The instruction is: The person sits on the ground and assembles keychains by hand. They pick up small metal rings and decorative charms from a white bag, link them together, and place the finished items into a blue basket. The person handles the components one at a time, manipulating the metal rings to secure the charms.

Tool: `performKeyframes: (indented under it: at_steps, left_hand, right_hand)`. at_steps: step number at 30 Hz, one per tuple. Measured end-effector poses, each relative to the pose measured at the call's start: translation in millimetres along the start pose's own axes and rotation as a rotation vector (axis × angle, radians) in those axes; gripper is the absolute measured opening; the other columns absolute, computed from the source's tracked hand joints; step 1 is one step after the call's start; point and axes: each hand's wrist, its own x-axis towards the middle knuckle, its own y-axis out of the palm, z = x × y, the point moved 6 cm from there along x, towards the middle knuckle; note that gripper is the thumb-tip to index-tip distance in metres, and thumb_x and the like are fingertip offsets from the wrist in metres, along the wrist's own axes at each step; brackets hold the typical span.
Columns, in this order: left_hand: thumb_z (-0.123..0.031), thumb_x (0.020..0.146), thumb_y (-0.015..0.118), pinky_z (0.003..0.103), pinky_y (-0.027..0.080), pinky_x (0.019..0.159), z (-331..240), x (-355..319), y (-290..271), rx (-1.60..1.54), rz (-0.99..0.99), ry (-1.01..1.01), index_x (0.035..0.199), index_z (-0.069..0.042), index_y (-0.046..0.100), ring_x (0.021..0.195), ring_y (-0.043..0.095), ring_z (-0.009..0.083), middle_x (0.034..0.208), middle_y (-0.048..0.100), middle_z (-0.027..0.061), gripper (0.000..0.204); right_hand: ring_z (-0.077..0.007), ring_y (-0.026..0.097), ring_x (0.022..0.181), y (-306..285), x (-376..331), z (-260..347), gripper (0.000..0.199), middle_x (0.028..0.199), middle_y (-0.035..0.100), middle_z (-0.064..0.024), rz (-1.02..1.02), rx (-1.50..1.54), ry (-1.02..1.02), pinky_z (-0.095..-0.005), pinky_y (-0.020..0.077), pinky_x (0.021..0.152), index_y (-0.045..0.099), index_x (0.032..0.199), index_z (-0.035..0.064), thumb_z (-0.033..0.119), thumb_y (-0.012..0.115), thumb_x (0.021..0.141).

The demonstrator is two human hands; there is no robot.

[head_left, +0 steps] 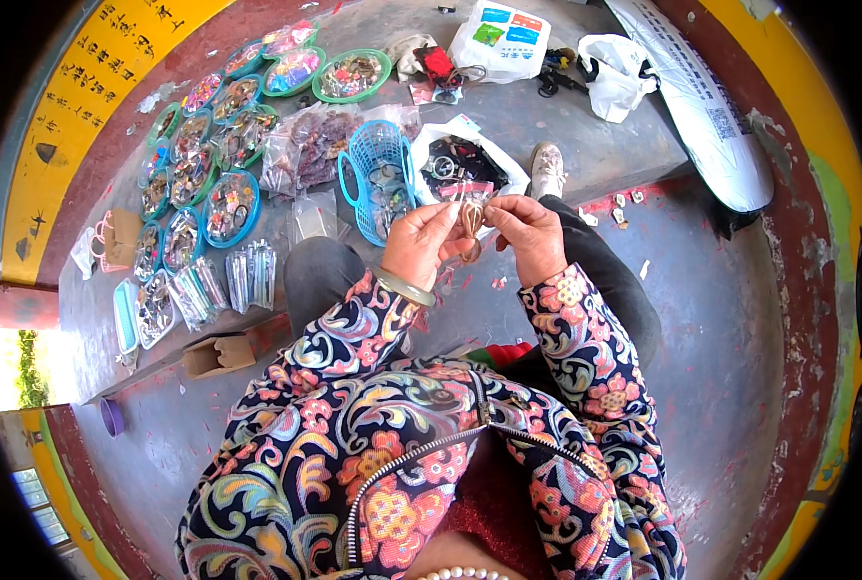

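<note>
In front of my chest, both hands pinch a small brownish-gold item (471,220) with strand-like lines and a rounded lower end; its kind is too small to make out. My left hand (419,244), with a pale bangle at the wrist, grips it from the left with thumb and fingers. My right hand (527,234) pinches its upper right side. Just beyond the hands stands a white plastic bag (504,159), its mouth spread around dark items and a pink-edged packet. Left of it is a blue plastic basket (377,145) with small packets inside.
Round trays of small goods, such as a green one (352,75) and a blue one (231,208), cover the ledge at left. Clear bags (310,145) lie beside the basket. A cardboard box (218,356) sits low left. More white bags (617,77) lie farther back.
</note>
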Motion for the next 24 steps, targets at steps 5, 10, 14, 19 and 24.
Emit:
performKeyframes:
  at_steps: [5,10,14,19,24]
  left_hand:
    - [-0.010,0.088,0.048,0.024,0.051,0.072,4.5,3.0,-9.2,-0.032,-0.001,-0.037,0.100,0.002,0.057,0.085,0.060,0.0153,0.097,0.060,0.0096,0.019]
    - [-0.007,0.087,0.049,0.024,0.050,0.077,6.6,5.9,-14.8,-0.088,-0.002,-0.016,0.098,0.004,0.057,0.087,0.059,0.0152,0.097,0.060,0.0106,0.018]
    - [-0.007,0.087,0.049,0.024,0.050,0.077,6.5,5.2,-15.6,-0.107,0.018,-0.026,0.097,0.005,0.057,0.087,0.059,0.0159,0.096,0.060,0.0112,0.018]
    - [-0.006,0.087,0.048,0.025,0.050,0.078,8.4,5.4,-16.4,-0.134,0.021,-0.047,0.096,0.005,0.057,0.088,0.059,0.0169,0.096,0.060,0.0121,0.017]
    - [-0.006,0.086,0.051,0.023,0.049,0.076,7.4,5.2,-14.7,-0.180,0.040,-0.077,0.094,0.005,0.058,0.084,0.059,0.0145,0.094,0.060,0.0113,0.015]
  right_hand:
    - [-0.0080,0.056,0.068,-1.5,2.5,-6.6,0.008,0.079,0.060,-0.0022,0.027,0.130,0.078,-0.0192,0.0454,0.057,0.061,0.085,0.0004,0.006,0.059,0.079]
    - [-0.0109,0.057,0.073,0.1,4.8,-11.4,0.011,0.081,0.061,-0.0044,0.107,0.255,0.107,-0.0213,0.0466,0.068,0.060,0.086,-0.0017,0.006,0.060,0.079]
    - [-0.0117,0.058,0.072,1.9,3.3,-8.5,0.014,0.081,0.062,-0.0059,0.111,0.214,0.134,-0.0220,0.0473,0.069,0.061,0.089,-0.0028,0.006,0.062,0.078]
    - [-0.0131,0.060,0.072,-1.6,4.1,-14.5,0.013,0.082,0.063,-0.0078,0.072,0.270,0.164,-0.0228,0.0484,0.066,0.062,0.088,-0.0030,0.006,0.062,0.078]
    - [-0.0136,0.060,0.071,-2.8,3.4,-14.8,0.012,0.082,0.063,-0.0082,0.058,0.278,0.180,-0.0229,0.0491,0.066,0.062,0.087,-0.0034,0.005,0.062,0.078]
